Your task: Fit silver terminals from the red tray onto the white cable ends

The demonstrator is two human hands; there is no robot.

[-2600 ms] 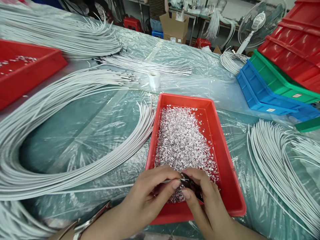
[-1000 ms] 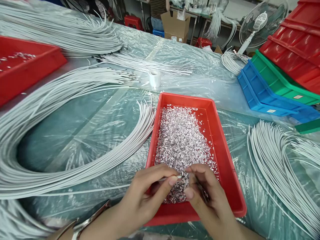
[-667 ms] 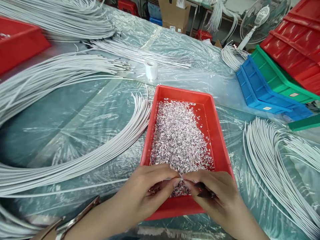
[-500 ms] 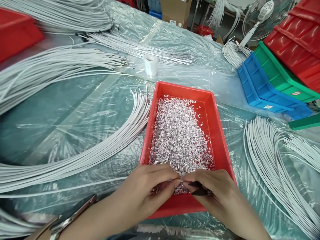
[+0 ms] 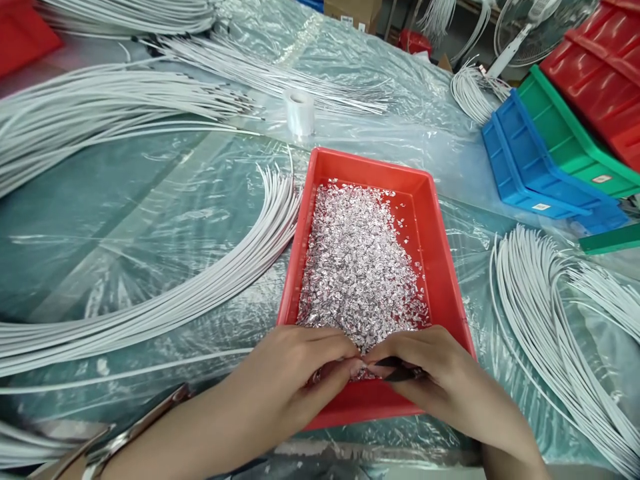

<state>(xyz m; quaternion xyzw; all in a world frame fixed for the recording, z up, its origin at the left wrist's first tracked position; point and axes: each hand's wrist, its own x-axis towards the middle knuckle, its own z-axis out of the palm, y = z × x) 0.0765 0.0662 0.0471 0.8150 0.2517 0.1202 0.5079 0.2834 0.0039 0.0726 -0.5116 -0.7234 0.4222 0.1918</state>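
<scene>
Over the near end of a red tray (image 5: 453, 287), my two hands meet at the fingertips. The tray holds a heap of tiny shiny silver pieces (image 5: 357, 260). My left hand (image 5: 305, 367) is closed in a pinch; what sits between its thumb and forefinger is too small to make out. A single white cable (image 5: 165, 368) runs from the left and disappears behind that hand. My right hand (image 5: 430, 370) is closed around a slim black pointed tool (image 5: 397, 370), mostly hidden by the fingers. Its fingertips touch or nearly touch those of my left hand.
Bundles of white cables lie left (image 5: 215, 280), behind (image 5: 280, 73) and right (image 5: 545, 313) of the tray. A clear film roll (image 5: 300, 113) stands behind it. Stacked blue bins (image 5: 530, 173), a green bin (image 5: 575, 143) and red bins (image 5: 600, 73) are at the right. Plastic film covers the table.
The camera view has tilted slightly down, so the background sits higher in the picture. My hands keep the same pinch, with the right wrist turned a little and the black tool shifted slightly.
</scene>
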